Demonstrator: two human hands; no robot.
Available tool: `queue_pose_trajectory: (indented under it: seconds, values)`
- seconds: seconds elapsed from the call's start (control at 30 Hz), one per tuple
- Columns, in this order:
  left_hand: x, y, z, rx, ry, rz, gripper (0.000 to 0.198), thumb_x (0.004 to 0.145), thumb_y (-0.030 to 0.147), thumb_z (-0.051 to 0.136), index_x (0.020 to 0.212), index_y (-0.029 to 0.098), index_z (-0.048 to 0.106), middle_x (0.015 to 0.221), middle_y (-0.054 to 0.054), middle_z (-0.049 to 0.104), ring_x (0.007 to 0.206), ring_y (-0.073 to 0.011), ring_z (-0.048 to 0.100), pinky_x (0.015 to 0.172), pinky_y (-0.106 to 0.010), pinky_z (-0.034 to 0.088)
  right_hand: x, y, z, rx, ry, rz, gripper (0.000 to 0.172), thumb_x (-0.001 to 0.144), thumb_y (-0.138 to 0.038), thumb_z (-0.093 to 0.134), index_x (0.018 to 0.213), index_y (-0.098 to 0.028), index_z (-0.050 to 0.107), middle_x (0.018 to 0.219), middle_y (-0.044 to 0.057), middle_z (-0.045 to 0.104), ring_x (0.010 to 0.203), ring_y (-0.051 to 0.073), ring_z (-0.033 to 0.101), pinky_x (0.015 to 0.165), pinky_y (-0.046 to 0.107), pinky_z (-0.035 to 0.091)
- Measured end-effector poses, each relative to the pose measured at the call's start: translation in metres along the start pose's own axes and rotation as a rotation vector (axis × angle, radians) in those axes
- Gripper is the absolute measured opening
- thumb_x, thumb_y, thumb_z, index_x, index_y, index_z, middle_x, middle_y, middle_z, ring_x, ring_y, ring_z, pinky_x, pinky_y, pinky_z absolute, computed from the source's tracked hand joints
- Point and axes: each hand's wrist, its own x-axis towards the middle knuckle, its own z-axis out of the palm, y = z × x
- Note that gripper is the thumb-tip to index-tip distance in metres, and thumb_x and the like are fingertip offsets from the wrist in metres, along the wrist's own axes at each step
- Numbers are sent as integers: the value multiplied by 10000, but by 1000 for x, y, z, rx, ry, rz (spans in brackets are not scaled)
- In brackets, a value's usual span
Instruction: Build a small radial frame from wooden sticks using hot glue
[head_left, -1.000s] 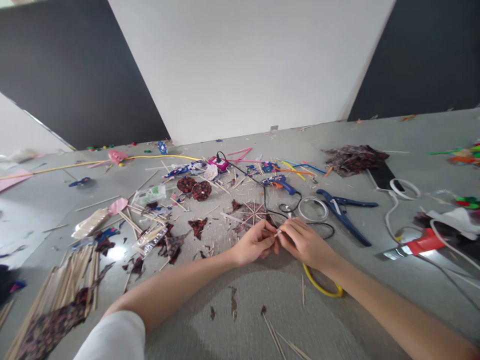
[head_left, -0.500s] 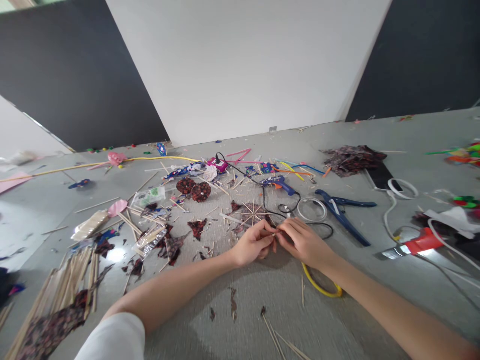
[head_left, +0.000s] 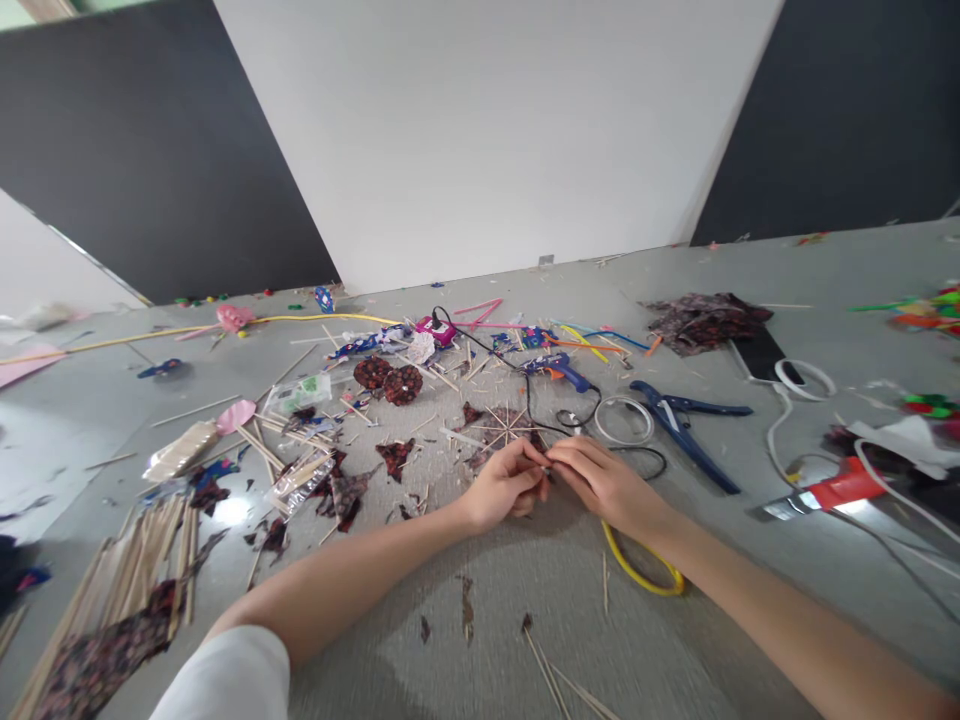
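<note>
My left hand (head_left: pixel 506 487) and my right hand (head_left: pixel 600 482) meet at the middle of the table, fingertips pinched together. Whatever is between the fingers is tiny and mostly hidden. Just beyond them lies a wheel of thin sticks (head_left: pixel 507 428) fanned out over dark patterned fabric. A blue glue gun (head_left: pixel 564 372) rests behind, its black cord looping toward my right hand. Blue cutters (head_left: pixel 686 430) lie open to the right, beside a white ring (head_left: pixel 623 420). A yellow ring (head_left: pixel 637 572) sits partly under my right forearm.
Bundled wooden sticks (head_left: pixel 139 560) and patterned cloth (head_left: pixel 105 660) lie at the left front. Two round dark fabric pieces (head_left: pixel 403 384) sit behind my left hand. To the right are a heat gun with a red body (head_left: pixel 847 484), a phone (head_left: pixel 761 352) and crumpled cloth (head_left: pixel 705 318).
My fingers have shifted slightly at the pinch, with the right fingers straighter and closer over the left fingertips. The surrounding things stay where they were.
</note>
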Motion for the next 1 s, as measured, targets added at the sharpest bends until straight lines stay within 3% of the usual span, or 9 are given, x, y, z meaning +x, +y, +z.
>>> queue_pose_trajectory:
  seconds: [0.27,1.0]
  values:
    - [-1,6,3,1,7,-33,496,891,496,783,1156,217,469,733,25,679,370,-24,302,399,-162,190,-1,5,-1,-5,-23,-21,253,1080,-169,512,1274,-264,644,1171,86,717,1108,246,679,971,457,596]
    - [1,1,2,-45,46,40,475,898,528,780,1104,165,553,765,12,684,359,-18,359,375,-178,233,-2,6,3,19,-24,1,199,1071,-151,499,1199,-252,612,1100,87,685,1035,246,661,925,420,562]
